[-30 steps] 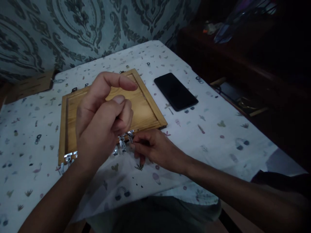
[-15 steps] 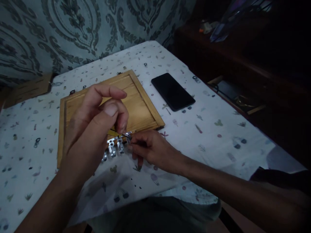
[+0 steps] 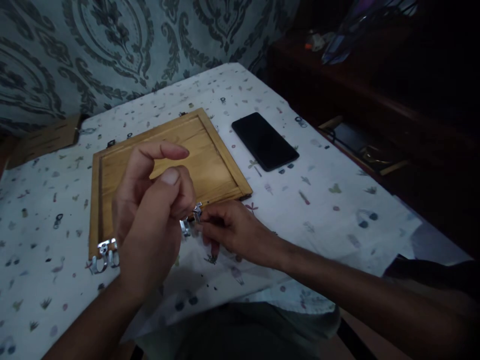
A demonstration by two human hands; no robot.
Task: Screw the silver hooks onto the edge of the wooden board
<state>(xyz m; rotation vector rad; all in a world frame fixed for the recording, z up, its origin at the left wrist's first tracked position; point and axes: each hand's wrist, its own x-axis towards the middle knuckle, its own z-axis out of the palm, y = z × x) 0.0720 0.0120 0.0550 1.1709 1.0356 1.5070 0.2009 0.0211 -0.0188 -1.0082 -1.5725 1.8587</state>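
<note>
A framed wooden board lies on the patterned cloth. Along its near edge runs a silvery metal hook rail, its middle part hidden behind my left hand. My left hand is over that edge with the thumb pressed against curled fingers and the index finger bent out above. Whatever it may hold is out of sight. At the rail's right end, my right hand pinches by the last hook, its fingertips touching the metal.
Right of the board lies a black phone. A piece of brown cardboard sits at the table's far left. The white printed tablecloth covers the table, with dark wooden furniture beyond its right edge.
My left hand has turned and moved slightly right and down, covering the rail's middle and uncovering hooks at its left end. The right hand stays at the rail's right end.
</note>
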